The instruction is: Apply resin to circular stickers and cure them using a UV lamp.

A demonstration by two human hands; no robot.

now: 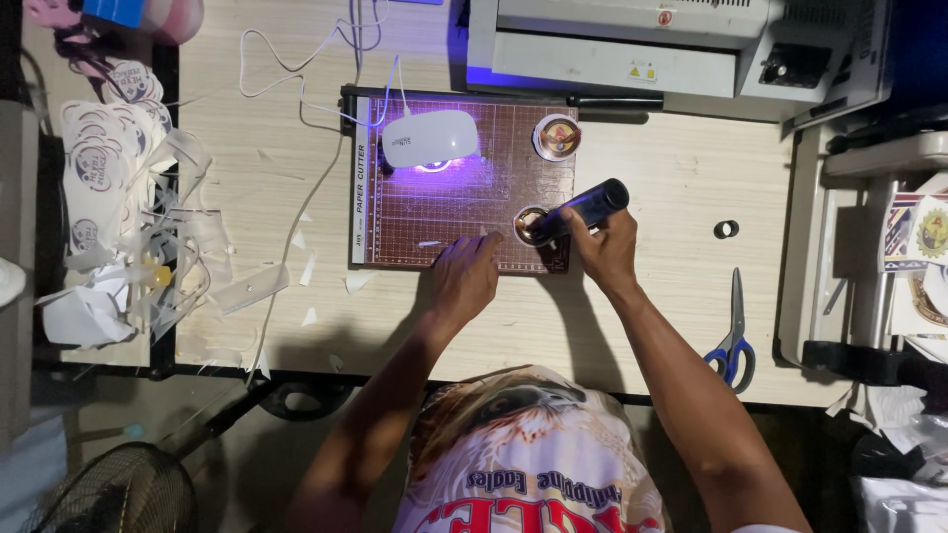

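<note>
Your right hand (604,247) wraps a dark tube-shaped bottle (585,210), tilted so its tip meets a small round badge (530,225) near the front right corner of the cutting mat (464,163). Fingers are closed round the bottle, prob. so the tip stays steady over the disc. Your left hand (464,276) lies flat on the mat's front edge just beside the badge, fingers spread and pressing down, holding nothing; it looks like it's bracing the mat so it won't slide.

A second round badge (557,136) sits at the mat's back right corner, well apart from the first. A small white lamp (430,138) w/ purple glow stands on the mat toward the back, its cord (296,69) trailing off to the back left of the surface.

No real containers here. Blue-handled scissors (734,336) lie near the front right edge, a small black ring (726,229) behind them. Paper offcuts and printed stickers (109,197) pile at the left edge. A grey machine (632,44) runs along the back edge.
</note>
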